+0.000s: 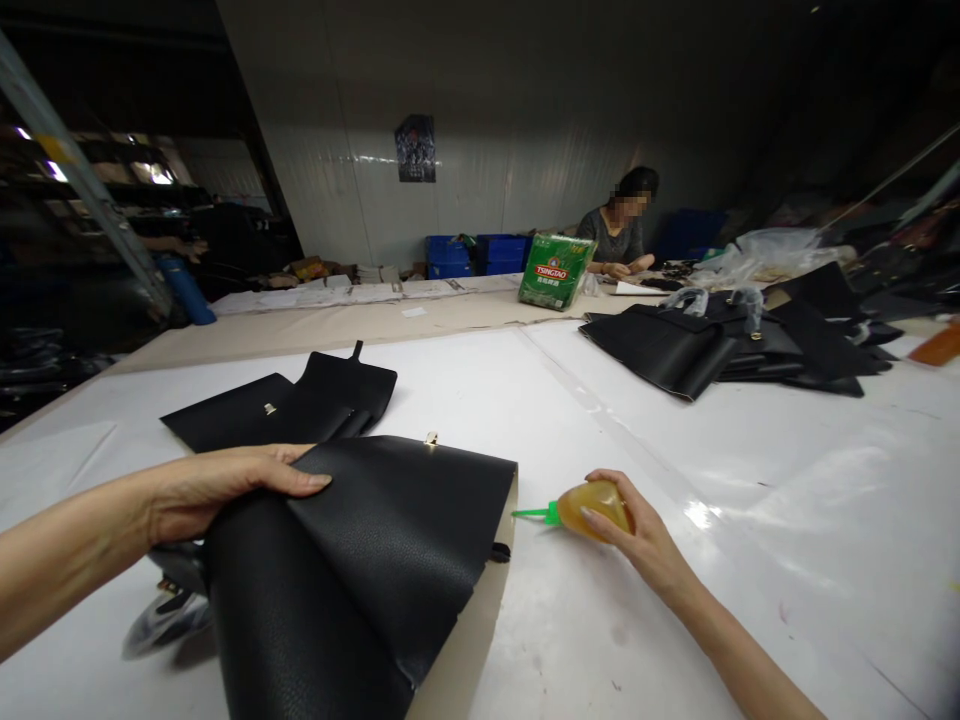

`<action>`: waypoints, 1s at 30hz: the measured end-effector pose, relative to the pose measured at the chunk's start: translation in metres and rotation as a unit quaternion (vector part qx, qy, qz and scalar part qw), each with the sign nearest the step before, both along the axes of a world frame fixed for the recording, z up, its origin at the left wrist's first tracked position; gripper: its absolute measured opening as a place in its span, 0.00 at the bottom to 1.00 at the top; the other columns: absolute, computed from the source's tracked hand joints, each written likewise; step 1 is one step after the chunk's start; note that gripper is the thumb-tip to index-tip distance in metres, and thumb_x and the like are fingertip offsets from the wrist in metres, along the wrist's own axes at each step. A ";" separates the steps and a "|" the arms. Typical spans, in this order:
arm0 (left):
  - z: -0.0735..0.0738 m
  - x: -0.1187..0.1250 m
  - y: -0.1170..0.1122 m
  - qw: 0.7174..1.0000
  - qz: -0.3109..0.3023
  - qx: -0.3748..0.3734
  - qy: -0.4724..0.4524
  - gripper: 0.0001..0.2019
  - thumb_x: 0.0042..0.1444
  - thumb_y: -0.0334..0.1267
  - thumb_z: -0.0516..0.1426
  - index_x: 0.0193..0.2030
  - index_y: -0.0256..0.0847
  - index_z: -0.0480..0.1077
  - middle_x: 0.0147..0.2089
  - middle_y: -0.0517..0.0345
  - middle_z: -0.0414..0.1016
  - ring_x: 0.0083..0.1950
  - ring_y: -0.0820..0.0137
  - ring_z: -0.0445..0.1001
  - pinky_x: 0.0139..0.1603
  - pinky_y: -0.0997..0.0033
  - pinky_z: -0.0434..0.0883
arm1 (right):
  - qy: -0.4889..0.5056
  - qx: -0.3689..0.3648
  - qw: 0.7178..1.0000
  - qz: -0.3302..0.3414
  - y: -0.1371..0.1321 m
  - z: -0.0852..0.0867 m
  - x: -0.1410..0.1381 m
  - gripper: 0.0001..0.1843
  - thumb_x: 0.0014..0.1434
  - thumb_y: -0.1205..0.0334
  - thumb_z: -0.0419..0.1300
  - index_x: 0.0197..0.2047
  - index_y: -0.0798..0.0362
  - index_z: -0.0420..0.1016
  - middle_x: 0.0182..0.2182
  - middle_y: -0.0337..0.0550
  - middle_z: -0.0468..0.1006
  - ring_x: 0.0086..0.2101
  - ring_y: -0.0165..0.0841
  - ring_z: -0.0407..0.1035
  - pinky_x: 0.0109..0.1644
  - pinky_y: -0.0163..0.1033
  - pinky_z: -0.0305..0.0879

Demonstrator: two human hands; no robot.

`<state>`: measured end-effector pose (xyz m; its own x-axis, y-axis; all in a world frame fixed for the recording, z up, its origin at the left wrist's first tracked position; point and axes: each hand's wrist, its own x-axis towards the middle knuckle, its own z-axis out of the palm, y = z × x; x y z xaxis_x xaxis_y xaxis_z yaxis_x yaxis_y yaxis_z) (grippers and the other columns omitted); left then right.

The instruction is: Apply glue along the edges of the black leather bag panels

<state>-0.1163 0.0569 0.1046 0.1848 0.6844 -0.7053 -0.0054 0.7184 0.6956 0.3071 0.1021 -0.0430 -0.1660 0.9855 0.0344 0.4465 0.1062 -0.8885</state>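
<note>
A black leather-like bag piece (405, 520) with a pale lining and a small metal clasp is bent over in front of me. My left hand (232, 485) grips its folded part, thumb on top, the other fingers mostly hidden behind. My right hand (626, 520) is closed round a squeeze bottle of amber liquid (589, 508) with a green nozzle. The nozzle tip points left, at the right edge of the bag piece; whether it touches, I cannot tell. Below my left wrist hangs a plastic-wrapped part (169, 615), perhaps a handle.
More black pieces (300, 400) lie behind my left hand. A pile of black bag parts (750, 340) covers the right back of the white table (637, 640). A green Tsingtao pack (555, 272) stands farther back, near a seated person (622, 230). An orange bottle (937, 345) is at far right.
</note>
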 end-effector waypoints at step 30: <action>-0.005 -0.003 -0.003 1.000 0.001 -0.001 -0.008 0.33 0.50 0.33 0.63 0.62 0.34 0.59 0.47 0.41 0.79 0.47 0.53 0.77 0.55 0.50 0.69 | 0.065 -0.085 0.994 0.001 -0.016 -0.006 -0.004 0.25 0.52 0.43 0.58 0.49 0.44 0.60 0.39 0.40 0.71 0.37 0.41 0.68 0.40 0.42 0.64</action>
